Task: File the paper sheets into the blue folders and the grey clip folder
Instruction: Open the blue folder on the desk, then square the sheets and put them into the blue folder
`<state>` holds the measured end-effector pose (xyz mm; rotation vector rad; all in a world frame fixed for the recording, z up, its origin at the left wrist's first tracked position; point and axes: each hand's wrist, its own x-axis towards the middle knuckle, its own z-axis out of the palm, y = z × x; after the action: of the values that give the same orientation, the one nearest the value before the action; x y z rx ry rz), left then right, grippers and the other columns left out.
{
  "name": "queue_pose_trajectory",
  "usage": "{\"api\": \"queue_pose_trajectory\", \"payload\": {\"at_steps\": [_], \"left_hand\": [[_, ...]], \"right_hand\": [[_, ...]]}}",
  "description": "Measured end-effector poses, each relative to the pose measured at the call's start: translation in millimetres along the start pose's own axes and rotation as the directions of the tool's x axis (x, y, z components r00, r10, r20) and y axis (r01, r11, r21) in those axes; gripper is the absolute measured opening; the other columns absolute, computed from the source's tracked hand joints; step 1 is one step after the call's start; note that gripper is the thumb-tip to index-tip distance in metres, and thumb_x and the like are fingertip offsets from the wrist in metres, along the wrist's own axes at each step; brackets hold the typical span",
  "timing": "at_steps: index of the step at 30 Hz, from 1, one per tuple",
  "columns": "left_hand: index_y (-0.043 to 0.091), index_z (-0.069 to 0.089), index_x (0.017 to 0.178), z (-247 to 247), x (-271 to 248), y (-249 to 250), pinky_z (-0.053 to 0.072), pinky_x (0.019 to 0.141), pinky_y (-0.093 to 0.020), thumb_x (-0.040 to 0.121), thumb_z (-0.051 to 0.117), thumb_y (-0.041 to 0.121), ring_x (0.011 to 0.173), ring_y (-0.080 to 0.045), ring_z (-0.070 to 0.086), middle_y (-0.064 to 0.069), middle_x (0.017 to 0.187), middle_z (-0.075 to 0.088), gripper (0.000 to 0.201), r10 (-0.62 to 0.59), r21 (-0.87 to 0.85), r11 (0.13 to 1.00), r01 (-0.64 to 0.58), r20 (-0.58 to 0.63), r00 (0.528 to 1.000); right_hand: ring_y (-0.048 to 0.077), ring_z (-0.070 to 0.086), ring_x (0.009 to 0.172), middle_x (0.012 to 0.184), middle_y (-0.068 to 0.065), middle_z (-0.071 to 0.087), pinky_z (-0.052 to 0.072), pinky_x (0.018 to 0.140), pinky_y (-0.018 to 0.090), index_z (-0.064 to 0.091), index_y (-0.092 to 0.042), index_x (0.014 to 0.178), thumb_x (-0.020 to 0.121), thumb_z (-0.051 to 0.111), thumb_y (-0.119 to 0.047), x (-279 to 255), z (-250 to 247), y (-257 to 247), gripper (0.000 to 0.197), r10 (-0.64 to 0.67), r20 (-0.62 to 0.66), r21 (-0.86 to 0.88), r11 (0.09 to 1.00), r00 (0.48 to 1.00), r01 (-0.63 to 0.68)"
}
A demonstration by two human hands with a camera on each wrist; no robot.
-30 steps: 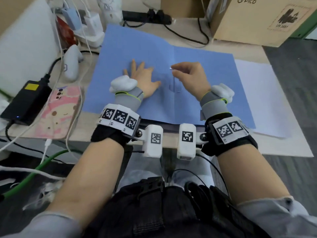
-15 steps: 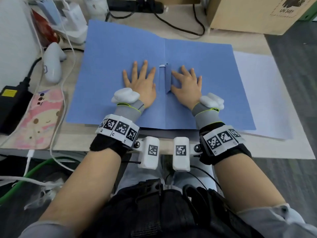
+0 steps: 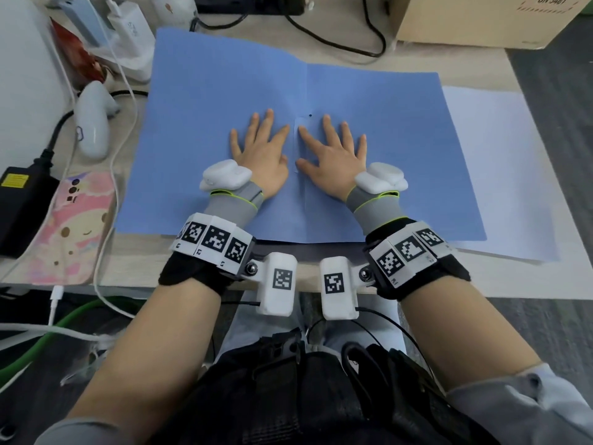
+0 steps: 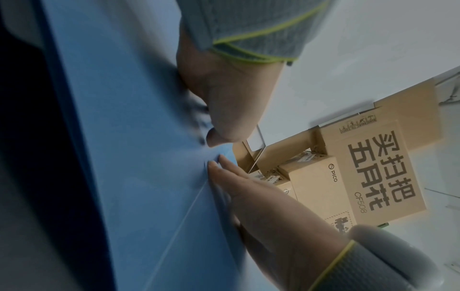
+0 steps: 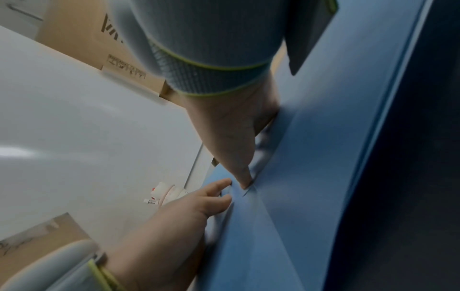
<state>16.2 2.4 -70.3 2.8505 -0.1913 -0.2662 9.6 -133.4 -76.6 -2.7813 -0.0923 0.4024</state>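
Note:
An open blue folder (image 3: pixel 208 107) lies flat on the desk. My left hand (image 3: pixel 260 149) rests palm down with straight, spread fingers just left of the spine. My right hand (image 3: pixel 330 152) lies the same way just right of it. Between them a thin blue fastener strip (image 3: pixel 300 146) lies flat along the fold. White paper sheets (image 3: pixel 500 175) stick out from under the folder's right edge. In the left wrist view my left hand (image 4: pixel 224 102) and right hand (image 4: pixel 261 196) press the folder (image 4: pixel 137 157). In the right wrist view my right hand (image 5: pixel 236 137) and left hand (image 5: pixel 189 212) press the folder (image 5: pixel 311 177).
A cardboard box (image 3: pixel 475 17) stands at the back right. Left of the folder lie a white controller (image 3: pixel 93 123), a black power adapter (image 3: pixel 22 203), a pink phone case (image 3: pixel 77 226) and several cables. A black cable (image 3: pixel 337 43) runs behind the folder.
My right hand let go of the raised strip at the spine and went flat on the folder. The strip now lies flat. My left hand stayed flat, close to the spine.

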Motion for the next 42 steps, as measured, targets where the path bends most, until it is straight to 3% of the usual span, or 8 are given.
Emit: {"api": "queue_pose_trajectory", "payload": {"at_steps": [5, 8, 12, 20, 27, 31, 37, 42], "left_hand": [[0.02, 0.021, 0.148, -8, 2, 24, -0.007, 0.119, -0.049, 0.097, 0.036, 0.015, 0.149, -0.022, -0.008, -0.006, 0.161, -0.003, 0.053, -0.021, -0.059, 0.998, 0.02, -0.019, 1.0], [0.014, 0.024, 0.147, -11, 3, 50, -0.007, 0.118, -0.049, 0.097, 0.034, 0.015, 0.149, -0.024, -0.006, -0.009, 0.16, 0.002, 0.051, 0.012, -0.072, 0.997, -0.016, -0.05, 0.999], [0.011, 0.02, 0.148, -12, 5, 87, -0.006, 0.119, -0.046, 0.099, 0.033, 0.022, 0.149, -0.025, -0.006, -0.009, 0.16, 0.003, 0.052, 0.113, -0.085, 0.99, -0.114, -0.021, 0.993], [0.007, 0.033, 0.143, 13, 5, 167, 0.009, 0.12, -0.036, 0.1, 0.04, 0.022, 0.149, -0.023, 0.004, -0.007, 0.157, 0.021, 0.047, 0.359, -0.216, 0.921, -0.325, 0.142, 0.923], [0.011, 0.055, 0.13, 46, 4, 210, 0.031, 0.105, -0.027, 0.095, 0.047, 0.014, 0.134, -0.025, 0.042, -0.012, 0.138, 0.052, 0.037, 0.476, -0.286, 0.865, -0.412, 0.209, 0.854], [0.018, 0.062, 0.121, 57, 5, 220, 0.039, 0.106, -0.036, 0.091, 0.054, 0.019, 0.12, -0.024, 0.055, -0.004, 0.13, 0.06, 0.031, 0.455, -0.294, 0.872, -0.391, 0.191, 0.87], [0.012, 0.07, 0.106, 72, 14, 212, 0.046, 0.1, -0.04, 0.077, 0.057, 0.012, 0.111, -0.024, 0.059, -0.005, 0.116, 0.067, 0.031, 0.462, -0.46, 0.818, -0.345, 0.171, 0.87], [0.003, 0.068, 0.108, 77, 20, 210, 0.037, 0.079, 0.006, 0.086, 0.057, 0.0, 0.111, -0.018, 0.061, -0.009, 0.12, 0.065, 0.025, 0.445, -0.569, 0.769, -0.293, 0.147, 0.884]], "right_hand": [[0.027, 0.022, 0.144, 0.154, 0.009, 0.027, 0.018, 0.118, 0.045, 0.032, -0.03, 0.146, 0.093, 0.048, -0.038, -4, -15, 16, 0.056, -0.031, -0.133, 0.263, 0.963, 0.991, 0.065], [0.024, 0.048, 0.128, 0.142, 0.008, 0.046, 0.038, 0.107, 0.037, 0.049, -0.022, 0.136, 0.09, 0.054, -0.029, -13, -28, 35, 0.046, 0.085, -0.272, 0.442, 0.896, 0.958, 0.046], [0.024, 0.061, 0.112, 0.126, 0.004, 0.062, 0.045, 0.101, 0.036, 0.063, -0.019, 0.121, 0.085, 0.057, -0.023, -32, -42, 65, 0.036, 0.241, -0.359, 0.551, 0.835, 0.902, -0.004], [0.02, 0.049, 0.123, 0.137, 0.004, 0.048, 0.038, 0.094, 0.024, 0.059, -0.013, 0.122, 0.087, 0.055, -0.019, -69, -49, 143, 0.036, 0.489, -0.445, 0.511, 0.827, 0.751, -0.236], [0.028, 0.011, 0.146, 0.156, 0.012, 0.018, 0.018, 0.116, 0.046, 0.028, -0.001, 0.142, 0.085, 0.061, -0.03, -87, -35, 190, 0.072, 0.699, -0.324, 0.335, 0.715, 0.638, -0.613], [0.031, 0.019, 0.143, 0.153, 0.017, 0.024, 0.018, 0.117, 0.045, 0.022, 0.004, 0.144, 0.082, 0.063, -0.046, -92, -29, 203, 0.09, 0.724, -0.286, 0.372, 0.687, 0.627, -0.624], [0.032, 0.028, 0.137, 0.147, 0.017, 0.033, 0.023, 0.114, 0.035, 0.03, 0.006, 0.137, 0.075, 0.071, -0.045, -97, -33, 206, 0.09, 0.727, -0.331, 0.431, 0.683, 0.601, -0.589], [0.031, 0.042, 0.125, 0.135, 0.013, 0.046, 0.04, 0.095, 0.038, 0.043, -0.002, 0.127, 0.081, 0.062, -0.017, -104, -44, 209, 0.052, 0.7, -0.383, 0.473, 0.709, 0.602, -0.524]]}}
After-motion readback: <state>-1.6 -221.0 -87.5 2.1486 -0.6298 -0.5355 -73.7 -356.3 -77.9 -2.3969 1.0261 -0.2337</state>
